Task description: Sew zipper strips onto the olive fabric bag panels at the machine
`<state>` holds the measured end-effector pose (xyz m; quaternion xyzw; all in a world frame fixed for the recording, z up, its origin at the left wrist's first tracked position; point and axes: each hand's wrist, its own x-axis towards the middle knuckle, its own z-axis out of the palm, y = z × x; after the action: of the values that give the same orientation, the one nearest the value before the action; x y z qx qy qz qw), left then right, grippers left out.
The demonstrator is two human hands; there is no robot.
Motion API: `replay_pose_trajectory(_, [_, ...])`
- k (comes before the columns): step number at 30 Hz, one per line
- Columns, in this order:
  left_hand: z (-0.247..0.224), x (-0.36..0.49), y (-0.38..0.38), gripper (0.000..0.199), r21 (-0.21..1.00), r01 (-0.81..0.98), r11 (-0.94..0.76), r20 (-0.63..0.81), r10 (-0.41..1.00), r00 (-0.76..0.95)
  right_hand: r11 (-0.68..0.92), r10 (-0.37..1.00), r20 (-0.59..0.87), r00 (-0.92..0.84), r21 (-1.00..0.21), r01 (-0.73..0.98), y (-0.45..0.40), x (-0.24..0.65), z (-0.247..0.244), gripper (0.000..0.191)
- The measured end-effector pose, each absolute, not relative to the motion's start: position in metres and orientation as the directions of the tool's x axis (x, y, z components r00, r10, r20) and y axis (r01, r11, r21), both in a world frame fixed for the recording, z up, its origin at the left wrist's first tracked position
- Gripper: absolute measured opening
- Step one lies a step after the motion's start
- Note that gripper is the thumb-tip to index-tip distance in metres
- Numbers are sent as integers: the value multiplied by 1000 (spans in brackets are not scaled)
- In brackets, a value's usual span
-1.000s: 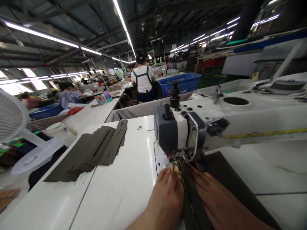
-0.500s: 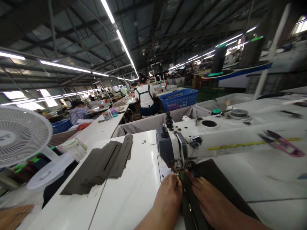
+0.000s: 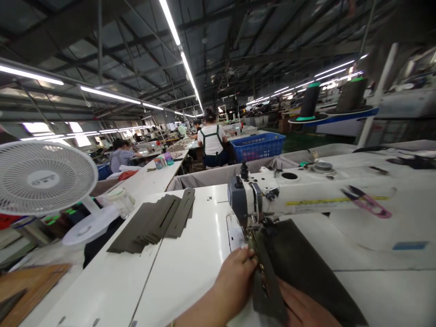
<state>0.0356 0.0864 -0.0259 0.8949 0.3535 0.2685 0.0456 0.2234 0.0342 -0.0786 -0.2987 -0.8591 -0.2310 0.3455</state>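
Note:
A dark grey-brown fabric piece (image 3: pixel 301 254) lies under the head of a white sewing machine (image 3: pixel 250 200). Along its left side runs a fabric strip with a gold-coloured zipper (image 3: pixel 262 272), leading up to the presser foot. My left hand (image 3: pixel 236 277) has its fingers curled and pressed on the strip's left edge, just in front of the needle area. Lower down, my right hand (image 3: pixel 303 302) grips the strip's right edge near the bottom of the view; its fingertips are partly hidden by the fabric.
A stack of cut dark fabric pieces (image 3: pixel 150 222) lies on the white table left of the machine. A white fan (image 3: pixel 44 179) stands farther left. Pink thread snips (image 3: pixel 369 204) rest on the machine arm. Beyond are a blue crate (image 3: pixel 259 146) and a seated co-worker (image 3: pixel 213 143).
My right hand has moved back from near the presser foot, down toward the bottom edge. My left hand has slid slightly down the strip. The camera view has shifted left.

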Motion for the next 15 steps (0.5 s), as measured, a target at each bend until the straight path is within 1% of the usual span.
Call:
replay_pose_trajectory(2, [-30,38,80,22,243,631,-737,457,661,595,686,334,787,-519,176,706,33,217,-93,44])
replay_pose_trajectory(4, [-34,41,76,21,198,640,-742,459,647,609,690,349,804,-481,127,713,30,213,-98,43])
replay_pose_trajectory(6, [-37,43,76,22,148,640,-754,471,622,625,714,390,768,-508,96,694,27,213,-90,39])
replay_pose_trajectory(9, [-41,44,78,20,65,626,-777,506,567,650,752,423,669,-611,117,649,23,219,-69,34])
replay_pose_trajectory(11, [-42,44,81,19,29,613,-790,526,533,662,760,416,661,-625,125,638,23,223,-59,32])
replay_pose_trajectory(15, [-41,44,84,16,46,609,-792,545,531,649,771,452,642,-620,68,633,28,225,-52,34])
